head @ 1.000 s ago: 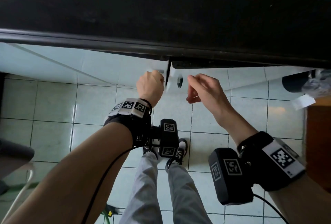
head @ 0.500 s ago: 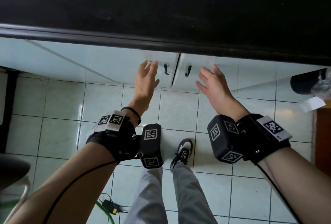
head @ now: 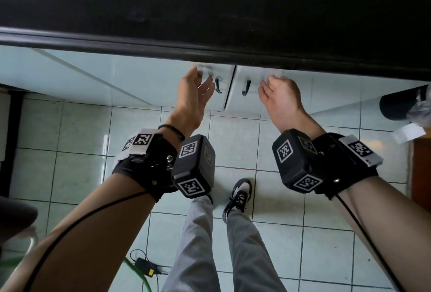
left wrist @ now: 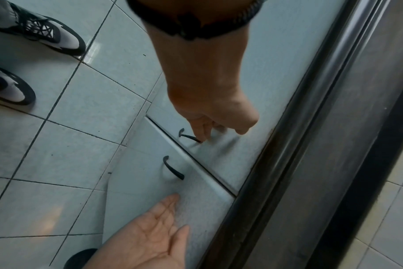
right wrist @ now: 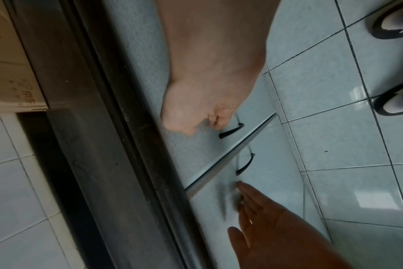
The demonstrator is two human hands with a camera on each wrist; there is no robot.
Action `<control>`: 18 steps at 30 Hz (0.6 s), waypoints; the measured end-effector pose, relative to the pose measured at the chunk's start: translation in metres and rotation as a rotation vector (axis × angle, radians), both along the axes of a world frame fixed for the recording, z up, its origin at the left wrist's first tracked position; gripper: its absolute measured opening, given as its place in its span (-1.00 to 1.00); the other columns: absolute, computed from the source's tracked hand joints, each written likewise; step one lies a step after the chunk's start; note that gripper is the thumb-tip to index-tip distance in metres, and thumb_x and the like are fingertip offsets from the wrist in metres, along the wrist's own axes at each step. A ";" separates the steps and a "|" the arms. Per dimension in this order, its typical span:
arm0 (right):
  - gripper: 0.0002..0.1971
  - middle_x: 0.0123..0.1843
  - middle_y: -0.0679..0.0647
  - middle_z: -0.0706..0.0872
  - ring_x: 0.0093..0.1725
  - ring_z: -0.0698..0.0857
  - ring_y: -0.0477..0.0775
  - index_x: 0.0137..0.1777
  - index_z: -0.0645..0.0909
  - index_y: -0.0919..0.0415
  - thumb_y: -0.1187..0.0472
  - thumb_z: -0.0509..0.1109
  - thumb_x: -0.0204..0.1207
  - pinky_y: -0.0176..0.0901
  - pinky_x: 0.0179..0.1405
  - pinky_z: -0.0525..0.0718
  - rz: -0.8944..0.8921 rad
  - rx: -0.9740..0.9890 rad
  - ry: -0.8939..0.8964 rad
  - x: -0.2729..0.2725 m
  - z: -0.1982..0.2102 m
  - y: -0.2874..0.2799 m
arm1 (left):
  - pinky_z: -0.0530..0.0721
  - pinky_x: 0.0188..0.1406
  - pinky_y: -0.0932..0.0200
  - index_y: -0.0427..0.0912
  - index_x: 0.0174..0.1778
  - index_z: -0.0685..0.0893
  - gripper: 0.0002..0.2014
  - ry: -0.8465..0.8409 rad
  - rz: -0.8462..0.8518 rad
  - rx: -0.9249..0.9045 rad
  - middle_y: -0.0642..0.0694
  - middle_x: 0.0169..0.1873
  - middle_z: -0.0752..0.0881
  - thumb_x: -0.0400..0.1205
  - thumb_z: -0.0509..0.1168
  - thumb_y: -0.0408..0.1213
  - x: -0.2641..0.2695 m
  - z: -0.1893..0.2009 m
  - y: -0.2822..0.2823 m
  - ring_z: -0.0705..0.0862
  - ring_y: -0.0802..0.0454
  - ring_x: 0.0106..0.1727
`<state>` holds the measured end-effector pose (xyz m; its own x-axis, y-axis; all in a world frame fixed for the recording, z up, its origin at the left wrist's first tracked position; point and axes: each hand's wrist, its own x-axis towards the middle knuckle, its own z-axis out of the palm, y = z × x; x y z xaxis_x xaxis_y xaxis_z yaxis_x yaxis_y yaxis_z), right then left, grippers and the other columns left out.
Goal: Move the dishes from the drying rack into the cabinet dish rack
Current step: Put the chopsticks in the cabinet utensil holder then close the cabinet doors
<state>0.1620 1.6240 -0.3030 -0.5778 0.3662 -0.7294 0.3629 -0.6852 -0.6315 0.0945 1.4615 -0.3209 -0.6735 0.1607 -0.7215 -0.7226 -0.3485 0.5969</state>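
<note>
- Head view: two pale cabinet doors sit under the dark counter edge (head: 210,51) that runs across the upper half of the frame.
- The left door (head: 163,81) and right door (head: 235,95) meet at a seam in the upper middle; the right door stands slightly proud of the left along that seam.
- Each door has a dark curved handle beside the seam: the left handle (head: 218,85) and the right handle (head: 246,88).
- The left hand (head: 194,95) is just left of the left handle, fingers straight and slightly spread, tips at the door face. It holds nothing.
- In the right wrist view that hand (right wrist: 271,231) comes in from the lower right with its palm showing and its fingertips against the door, below the handle.
- The right hand (head: 281,95) is just right of the right handle, fingers loosely extended toward the door and gripping nothing.
- The left wrist view shows it (left wrist: 150,240) at the bottom, palm up, fingers together and flat against the right door.
- Neither hand is on a handle.
- No dishes, drying rack or cabinet dish rack are in view; the cabinet interior is hidden behind the doors.
- Lower part of the head view: pale floor tiles (head: 77,128), grey trousers and dark-and-white shoes (head: 238,196).
- A black adapter (head: 145,266) with a cable lies on the tiles at lower centre-left.
</note>
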 end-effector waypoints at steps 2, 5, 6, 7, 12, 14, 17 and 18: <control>-0.56 0.54 0.43 0.42 0.59 0.41 0.20 0.56 0.23 0.43 0.38 0.08 0.70 -0.09 0.56 0.41 0.038 0.023 -0.011 0.001 0.002 0.002 | 0.64 0.32 0.11 -0.40 0.34 0.53 -0.65 -0.026 0.021 0.044 -0.31 0.59 0.37 0.73 0.11 -0.27 -0.002 0.000 -0.001 0.58 -0.19 0.45; -0.55 0.57 0.54 0.15 0.60 0.24 0.38 0.53 0.17 0.52 0.35 0.10 0.70 -0.12 0.55 0.41 0.132 0.109 -0.056 0.004 0.005 0.000 | 0.65 0.32 0.08 -0.40 0.50 0.40 -0.56 -0.038 0.015 0.031 -0.26 0.61 0.33 0.73 0.09 -0.28 0.001 0.007 0.000 0.63 -0.15 0.39; -0.54 0.58 0.52 0.18 0.60 0.29 0.34 0.53 0.18 0.53 0.32 0.12 0.71 -0.14 0.54 0.42 0.161 0.144 -0.075 0.006 0.004 0.000 | 0.64 0.34 0.06 -0.37 0.54 0.36 -0.54 -0.032 0.010 0.014 -0.23 0.61 0.33 0.73 0.09 -0.28 0.003 0.009 0.000 0.64 -0.14 0.37; -0.56 0.59 0.47 0.27 0.57 0.42 0.23 0.52 0.24 0.49 0.29 0.13 0.71 -0.16 0.52 0.43 0.186 0.180 -0.091 0.008 0.002 0.000 | 0.63 0.35 0.06 -0.34 0.54 0.37 -0.55 -0.022 0.005 0.002 -0.20 0.59 0.36 0.73 0.09 -0.28 0.006 0.013 0.000 0.65 -0.13 0.36; -0.52 0.64 0.12 0.34 0.57 0.40 0.04 0.61 0.25 0.24 0.28 0.13 0.70 -0.13 0.51 0.43 0.247 0.279 -0.073 0.016 -0.003 0.000 | 0.59 0.39 0.12 -0.28 0.51 0.45 -0.59 0.058 -0.018 -0.025 -0.16 0.49 0.51 0.72 0.06 -0.37 0.020 0.022 0.001 0.61 -0.04 0.42; -0.52 0.65 0.10 0.31 0.60 0.36 0.05 0.61 0.26 0.20 0.30 0.12 0.69 -0.07 0.56 0.38 0.284 0.280 -0.054 0.018 -0.003 0.002 | 0.55 0.43 0.12 -0.30 0.56 0.39 -0.55 0.077 -0.072 -0.066 -0.15 0.54 0.47 0.72 0.05 -0.38 0.018 0.024 -0.002 0.56 -0.01 0.47; -0.64 0.48 0.05 0.42 0.52 0.42 0.01 0.43 0.44 0.06 0.25 0.15 0.66 0.05 0.58 0.37 0.394 0.310 -0.041 0.026 0.003 0.002 | 0.54 0.45 0.03 -0.23 0.57 0.37 -0.56 0.069 -0.181 -0.098 -0.07 0.48 0.51 0.74 0.07 -0.28 0.018 0.030 -0.008 0.57 -0.04 0.44; -0.58 0.54 0.02 0.40 0.51 0.43 0.01 0.53 0.37 0.07 0.23 0.16 0.67 0.06 0.56 0.40 0.426 0.319 -0.032 0.030 0.007 0.000 | 0.56 0.44 0.01 -0.17 0.57 0.37 -0.56 0.062 -0.217 -0.115 -0.03 0.41 0.54 0.75 0.08 -0.22 0.019 0.033 -0.010 0.59 -0.06 0.42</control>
